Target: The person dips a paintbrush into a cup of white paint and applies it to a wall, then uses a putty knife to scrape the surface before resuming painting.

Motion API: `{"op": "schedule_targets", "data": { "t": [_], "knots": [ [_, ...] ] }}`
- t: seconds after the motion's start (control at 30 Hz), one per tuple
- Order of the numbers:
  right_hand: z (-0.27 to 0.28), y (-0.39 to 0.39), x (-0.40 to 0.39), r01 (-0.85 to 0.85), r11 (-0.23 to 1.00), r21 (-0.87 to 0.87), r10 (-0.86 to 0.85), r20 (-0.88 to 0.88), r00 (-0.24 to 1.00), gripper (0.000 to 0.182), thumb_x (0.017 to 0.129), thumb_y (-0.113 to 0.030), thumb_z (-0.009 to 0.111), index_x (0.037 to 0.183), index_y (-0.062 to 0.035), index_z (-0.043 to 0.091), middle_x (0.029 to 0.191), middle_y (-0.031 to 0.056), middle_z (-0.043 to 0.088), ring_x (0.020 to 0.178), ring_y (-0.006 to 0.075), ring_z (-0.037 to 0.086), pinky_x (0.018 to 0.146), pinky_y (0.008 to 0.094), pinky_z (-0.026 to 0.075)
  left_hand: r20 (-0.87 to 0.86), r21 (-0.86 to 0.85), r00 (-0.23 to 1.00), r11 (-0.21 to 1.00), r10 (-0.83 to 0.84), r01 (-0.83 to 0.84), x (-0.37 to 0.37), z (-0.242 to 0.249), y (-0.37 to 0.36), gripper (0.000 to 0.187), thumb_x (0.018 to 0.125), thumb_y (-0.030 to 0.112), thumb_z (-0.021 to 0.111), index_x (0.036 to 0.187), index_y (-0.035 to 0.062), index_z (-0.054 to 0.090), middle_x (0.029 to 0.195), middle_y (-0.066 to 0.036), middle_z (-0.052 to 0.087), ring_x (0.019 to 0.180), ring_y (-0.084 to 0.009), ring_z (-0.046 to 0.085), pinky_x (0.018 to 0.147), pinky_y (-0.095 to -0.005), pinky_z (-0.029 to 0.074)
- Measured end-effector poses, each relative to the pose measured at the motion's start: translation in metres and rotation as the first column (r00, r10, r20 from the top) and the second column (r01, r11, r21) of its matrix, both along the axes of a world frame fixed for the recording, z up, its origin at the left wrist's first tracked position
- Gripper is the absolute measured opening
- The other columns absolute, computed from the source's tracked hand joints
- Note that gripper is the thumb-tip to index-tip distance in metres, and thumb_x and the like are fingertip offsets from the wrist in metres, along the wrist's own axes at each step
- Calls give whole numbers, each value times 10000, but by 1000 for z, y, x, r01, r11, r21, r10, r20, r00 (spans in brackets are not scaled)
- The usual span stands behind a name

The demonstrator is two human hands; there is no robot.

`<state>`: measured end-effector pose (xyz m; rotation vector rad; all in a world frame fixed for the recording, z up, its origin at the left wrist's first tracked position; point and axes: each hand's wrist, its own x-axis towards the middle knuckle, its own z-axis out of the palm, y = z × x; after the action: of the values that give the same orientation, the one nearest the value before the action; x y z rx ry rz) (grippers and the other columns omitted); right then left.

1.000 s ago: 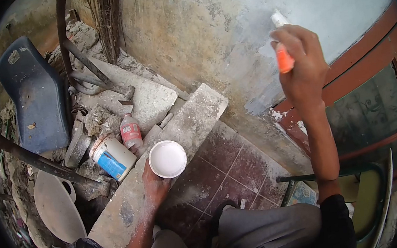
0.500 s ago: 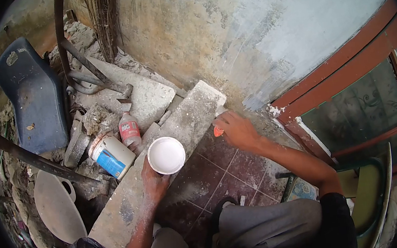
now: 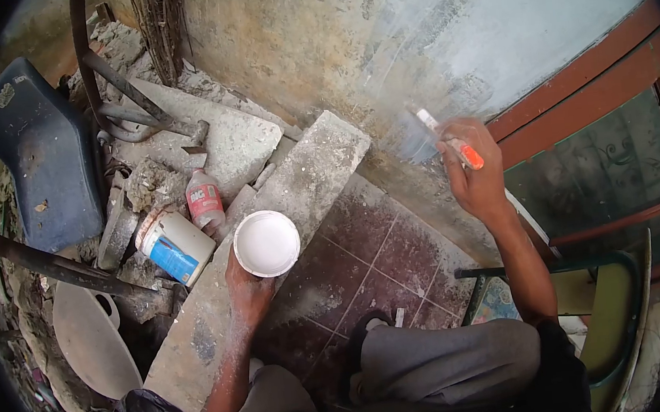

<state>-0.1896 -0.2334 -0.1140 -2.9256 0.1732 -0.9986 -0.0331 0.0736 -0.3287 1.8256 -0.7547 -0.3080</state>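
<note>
My left hand (image 3: 249,291) is wrapped round a small round tub of white paint (image 3: 268,244), its open top facing up, over the concrete slab (image 3: 199,330). In my right hand (image 3: 476,168) is a paintbrush (image 3: 427,120) with an orange handle and a white-smeared head. The brush head points up and left and overlaps the lower part of the wall (image 3: 403,56) in this view. That wall is stained yellow-brown on the left and pale blue-white on the right.
A red-labelled plastic bottle (image 3: 204,198) and a paint bucket (image 3: 175,245) lie left of the slab among rubble. Beyond them are a dark plastic seat (image 3: 52,161) and metal pipes (image 3: 128,86). A brown-framed window (image 3: 611,155) and a green chair (image 3: 615,321) stand right. Dark red tiles (image 3: 369,282) cover the floor.
My right hand has swung up and to the right with the paintbrush, from the slab's end to the wall beside the window frame. My left hand still holds the tub over the slab.
</note>
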Motion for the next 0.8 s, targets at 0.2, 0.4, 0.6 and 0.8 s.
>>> {"op": "schedule_targets", "data": {
  "t": [0.2,0.4,0.6,0.8],
  "knots": [
    [-136,-27,-13,138,905,403,-33,-257,966,178,937,-85,624,1092,2,608,1047,194,654,936,367,646,823,416,503,-27,-17,999,1000,25,-26,-2,1,0,653,808,95,787,1380,-15,491,1279,-237,621,1201,-385,616,992,-441,505],
    [-154,-54,-13,152,962,225,-72,-330,941,199,968,-116,573,1131,-8,612,1049,199,631,1001,404,600,857,457,487,-24,0,999,1000,27,-27,-1,1,-2,636,803,98,792,1360,-12,505,1266,-232,624,1186,-386,621,985,-443,508],
    [-43,-24,-6,123,980,156,-111,-84,990,194,912,-48,652,1101,-12,623,1076,194,642,1009,405,622,839,454,515,-5,29,1000,999,31,-30,-2,-2,0,617,799,101,798,1338,-17,522,1265,-231,621,1183,-387,620,981,-443,507],
    [-80,-4,-24,30,1000,-6,-30,-86,996,199,895,23,639,1090,-1,613,1089,208,646,1002,388,649,872,423,516,4,26,1000,1000,10,-10,-2,0,-1,614,813,101,789,1349,-21,517,1271,-231,619,1194,-388,614,998,-442,496]
  ]
}}
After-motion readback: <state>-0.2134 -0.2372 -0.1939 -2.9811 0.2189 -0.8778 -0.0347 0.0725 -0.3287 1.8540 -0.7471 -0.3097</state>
